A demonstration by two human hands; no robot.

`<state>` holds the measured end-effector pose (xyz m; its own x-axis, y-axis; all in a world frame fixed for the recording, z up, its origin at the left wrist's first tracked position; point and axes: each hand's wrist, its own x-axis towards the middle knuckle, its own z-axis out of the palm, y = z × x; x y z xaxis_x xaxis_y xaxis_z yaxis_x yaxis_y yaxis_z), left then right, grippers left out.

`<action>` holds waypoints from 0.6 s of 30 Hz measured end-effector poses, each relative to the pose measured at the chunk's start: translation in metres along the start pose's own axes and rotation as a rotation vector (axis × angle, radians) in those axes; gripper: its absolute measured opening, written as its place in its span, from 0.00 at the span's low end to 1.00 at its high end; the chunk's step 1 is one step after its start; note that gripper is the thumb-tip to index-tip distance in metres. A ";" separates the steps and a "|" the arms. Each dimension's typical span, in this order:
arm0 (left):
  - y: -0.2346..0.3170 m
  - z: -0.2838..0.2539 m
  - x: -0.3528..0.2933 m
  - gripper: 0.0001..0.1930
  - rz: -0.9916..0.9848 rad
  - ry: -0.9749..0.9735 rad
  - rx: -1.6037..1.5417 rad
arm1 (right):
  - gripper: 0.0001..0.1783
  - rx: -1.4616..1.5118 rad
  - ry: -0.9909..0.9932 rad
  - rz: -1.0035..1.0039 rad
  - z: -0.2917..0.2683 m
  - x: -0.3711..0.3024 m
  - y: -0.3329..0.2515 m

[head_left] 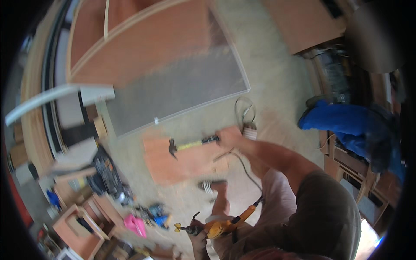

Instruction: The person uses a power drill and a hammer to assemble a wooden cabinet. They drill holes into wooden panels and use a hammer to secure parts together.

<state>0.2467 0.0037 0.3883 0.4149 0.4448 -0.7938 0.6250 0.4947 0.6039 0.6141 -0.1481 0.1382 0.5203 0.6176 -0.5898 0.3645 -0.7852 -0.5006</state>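
Drill (220, 228) sits in the left hand (199, 234), fingers wrapped round its front end. Farther out, the right hand (229, 138) has its fingers clenched on the hammer (190, 146). Left of them lies a board (161, 167); beyond, a large frame (203, 106).

You can read no words, numbers, labels or signs here. The straight yellow-and-black handle of the dark-headed claw hammer (190, 145) in your right hand (229, 138) carries dark flecks too blurred to make out as lettering. On your yellow-and-black corded power drill (220, 228), the dark patches are likewise too small and smeared for you to read.
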 end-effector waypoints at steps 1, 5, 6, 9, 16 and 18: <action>0.032 0.017 -0.004 0.18 0.003 -0.042 0.062 | 0.17 0.035 0.001 0.083 -0.045 -0.044 0.005; 0.146 0.097 -0.017 0.10 0.492 -0.195 0.343 | 0.14 0.280 0.437 0.240 -0.171 -0.208 0.030; 0.176 0.116 -0.025 0.11 0.518 -0.234 0.366 | 0.14 0.317 0.599 0.230 -0.195 -0.245 0.037; 0.245 0.184 -0.047 0.13 0.634 -0.371 0.387 | 0.11 0.439 0.910 0.159 -0.256 -0.341 0.061; 0.344 0.346 -0.051 0.15 0.852 -0.767 0.417 | 0.11 0.848 1.482 0.370 -0.363 -0.447 0.099; 0.364 0.393 -0.051 0.15 0.927 -0.877 0.423 | 0.15 0.897 1.623 0.320 -0.371 -0.466 0.107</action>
<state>0.7126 -0.1321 0.6200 0.9771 -0.2123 0.0123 -0.0265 -0.0639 0.9976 0.6971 -0.5371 0.5947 0.8021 -0.5872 0.1084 -0.0611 -0.2613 -0.9633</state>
